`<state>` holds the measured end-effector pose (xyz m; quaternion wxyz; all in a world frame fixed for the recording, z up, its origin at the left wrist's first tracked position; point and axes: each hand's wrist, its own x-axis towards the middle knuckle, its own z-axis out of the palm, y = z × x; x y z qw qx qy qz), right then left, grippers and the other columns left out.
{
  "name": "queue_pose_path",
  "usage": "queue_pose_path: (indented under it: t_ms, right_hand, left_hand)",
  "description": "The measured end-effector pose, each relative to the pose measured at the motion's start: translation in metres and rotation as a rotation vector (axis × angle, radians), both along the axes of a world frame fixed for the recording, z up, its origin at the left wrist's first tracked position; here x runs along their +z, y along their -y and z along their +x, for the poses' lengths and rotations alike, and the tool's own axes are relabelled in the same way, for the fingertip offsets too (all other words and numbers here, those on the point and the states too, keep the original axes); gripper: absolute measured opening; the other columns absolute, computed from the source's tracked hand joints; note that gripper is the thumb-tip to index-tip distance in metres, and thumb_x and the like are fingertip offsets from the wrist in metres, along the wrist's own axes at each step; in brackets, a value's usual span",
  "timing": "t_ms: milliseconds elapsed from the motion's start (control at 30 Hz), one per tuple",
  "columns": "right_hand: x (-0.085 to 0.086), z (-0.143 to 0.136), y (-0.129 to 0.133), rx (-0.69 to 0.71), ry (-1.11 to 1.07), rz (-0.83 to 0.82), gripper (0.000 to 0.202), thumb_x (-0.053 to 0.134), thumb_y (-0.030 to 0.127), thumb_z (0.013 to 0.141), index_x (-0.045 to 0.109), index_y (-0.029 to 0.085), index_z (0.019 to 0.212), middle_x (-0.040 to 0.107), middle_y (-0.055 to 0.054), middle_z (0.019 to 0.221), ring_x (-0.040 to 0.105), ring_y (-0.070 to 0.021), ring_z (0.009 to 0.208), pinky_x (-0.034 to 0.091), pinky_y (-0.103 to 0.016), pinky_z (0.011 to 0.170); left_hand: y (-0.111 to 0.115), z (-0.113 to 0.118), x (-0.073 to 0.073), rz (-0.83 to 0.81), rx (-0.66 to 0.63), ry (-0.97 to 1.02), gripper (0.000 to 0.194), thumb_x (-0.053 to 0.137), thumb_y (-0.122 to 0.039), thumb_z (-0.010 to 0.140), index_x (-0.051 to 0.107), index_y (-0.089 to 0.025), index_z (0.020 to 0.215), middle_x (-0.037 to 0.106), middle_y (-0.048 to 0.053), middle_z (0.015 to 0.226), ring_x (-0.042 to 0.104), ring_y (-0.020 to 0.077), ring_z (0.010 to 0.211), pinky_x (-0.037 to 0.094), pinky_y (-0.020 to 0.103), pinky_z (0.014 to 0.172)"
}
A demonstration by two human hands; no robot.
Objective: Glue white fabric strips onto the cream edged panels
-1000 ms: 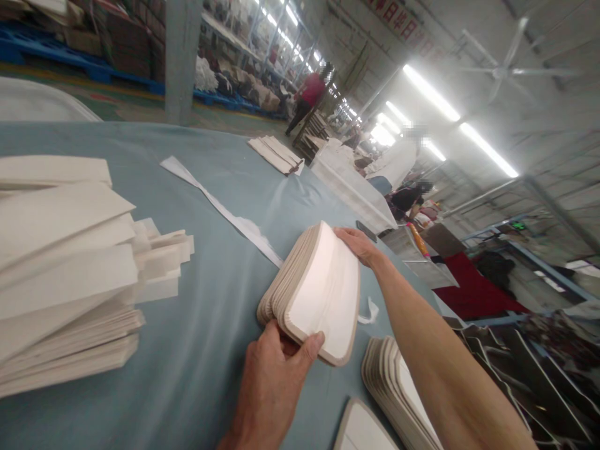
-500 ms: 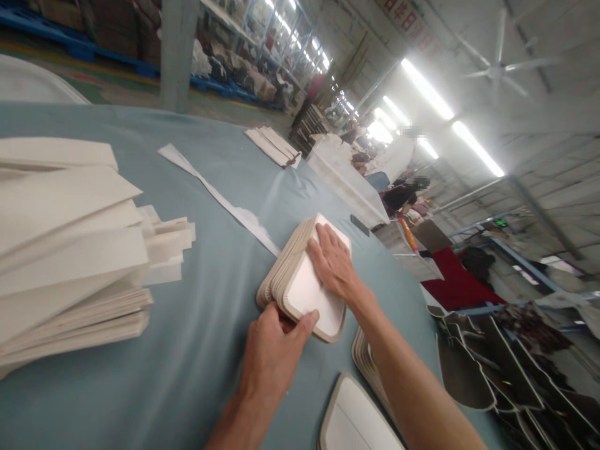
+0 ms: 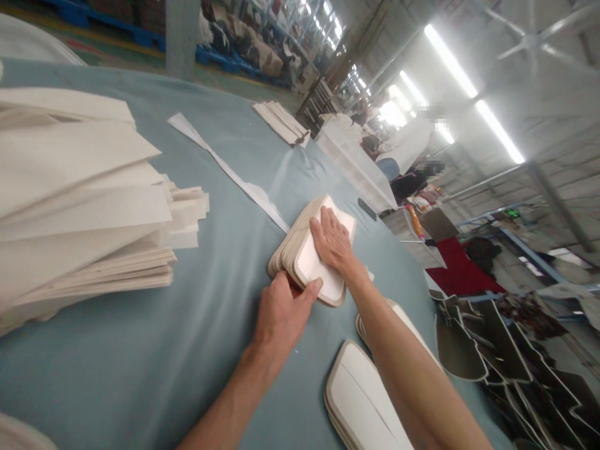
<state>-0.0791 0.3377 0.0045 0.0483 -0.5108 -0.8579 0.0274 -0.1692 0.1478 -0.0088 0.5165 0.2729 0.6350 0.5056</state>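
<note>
A stack of cream panels (image 3: 309,265) with rounded corners and a white top face lies on the blue-green table (image 3: 210,350). My left hand (image 3: 285,307) grips its near corner, thumb on the top panel and fingers against the side, partly hidden. Flat on the top face rests my right hand (image 3: 332,240), fingers stretched out and pointing away from me. Beyond the stack's left edge, a narrow white strip (image 3: 225,165) runs up to it. Two more stacks of panels lie nearer: one with a dark line across its top (image 3: 363,387), the other partly behind my right forearm (image 3: 410,319).
On the left spreads a large pile of cream sheets (image 3: 94,206). A small folded bundle (image 3: 281,122) and a dark flat bar (image 3: 367,209) lie near the far edge. Dark pieces with pale edges (image 3: 490,344) stand at the right. A person (image 3: 407,147) is in the background.
My view has tipped down a little, so the table and everything on it appear higher. Both hands keep their places on the stack, with little visible shift.
</note>
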Motion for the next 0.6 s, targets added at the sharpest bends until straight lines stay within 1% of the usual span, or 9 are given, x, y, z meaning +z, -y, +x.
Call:
queue_pose_path:
  t_ms: [67, 200, 333, 400, 467, 600]
  right_hand:
    - [-0.001, 0.0, 0.001, -0.011, -0.008, -0.006, 0.094, 0.01, 0.074, 0.106, 0.023, 0.01, 0.174, 0.022, -0.02, 0.181, 0.017, -0.0354, 0.17, 0.016, -0.062, 0.134]
    - [-0.003, 0.0, 0.002, -0.013, -0.047, -0.002, 0.091, 0.012, 0.074, 0.107, 0.025, 0.015, 0.174, 0.024, -0.018, 0.181, 0.017, -0.0351, 0.169, 0.016, -0.063, 0.133]
    - [-0.002, -0.002, 0.003, -0.029, -0.011, 0.009, 0.09, 0.014, 0.07, 0.109, 0.023, 0.009, 0.174, 0.023, -0.021, 0.181, 0.018, -0.0369, 0.169, 0.016, -0.062, 0.133]
    - [-0.001, -0.003, 0.002, -0.034, 0.012, 0.008, 0.089, 0.014, 0.068, 0.11, 0.021, 0.008, 0.174, 0.021, -0.022, 0.181, 0.017, -0.0367, 0.169, 0.015, -0.06, 0.134]
    - [-0.003, -0.003, 0.001, -0.036, 0.005, 0.019, 0.088, 0.015, 0.069, 0.11, 0.022, 0.009, 0.174, 0.021, -0.022, 0.181, 0.017, -0.0361, 0.169, 0.014, -0.059, 0.134]
    - [-0.005, -0.003, 0.002, -0.04, -0.047, 0.055, 0.088, 0.014, 0.072, 0.109, 0.026, 0.013, 0.174, 0.025, -0.02, 0.181, 0.021, -0.0354, 0.168, 0.016, -0.059, 0.133]
  left_hand:
    - [0.0, 0.001, -0.002, -0.002, -0.005, -0.015, 0.025, 0.078, -0.041, 0.091, 0.075, -0.016, 0.095, 0.085, 0.014, 0.096, 0.08, 0.0264, 0.088, 0.051, 0.03, 0.071]
    - [0.0, 0.002, -0.003, -0.011, -0.009, -0.058, 0.027, 0.077, -0.042, 0.091, 0.075, -0.016, 0.098, 0.085, 0.013, 0.096, 0.08, 0.0267, 0.09, 0.052, 0.031, 0.074]
    - [-0.002, 0.001, -0.002, -0.026, -0.035, -0.134, 0.033, 0.076, -0.049, 0.091, 0.076, -0.017, 0.095, 0.084, 0.014, 0.094, 0.079, 0.0278, 0.09, 0.05, 0.032, 0.075]
    - [-0.003, -0.001, -0.001, -0.054, -0.055, -0.176, 0.038, 0.074, -0.055, 0.09, 0.076, -0.017, 0.091, 0.083, 0.014, 0.088, 0.079, 0.0275, 0.085, 0.05, 0.032, 0.073]
    - [-0.004, -0.002, -0.002, -0.075, -0.067, -0.205, 0.044, 0.073, -0.062, 0.087, 0.074, -0.018, 0.086, 0.081, 0.012, 0.08, 0.078, 0.0274, 0.081, 0.05, 0.032, 0.072]
    - [0.001, -0.002, -0.011, -0.094, -0.08, -0.214, 0.061, 0.067, -0.083, 0.077, 0.066, -0.022, 0.075, 0.076, 0.009, 0.066, 0.074, 0.0278, 0.07, 0.05, 0.035, 0.067]
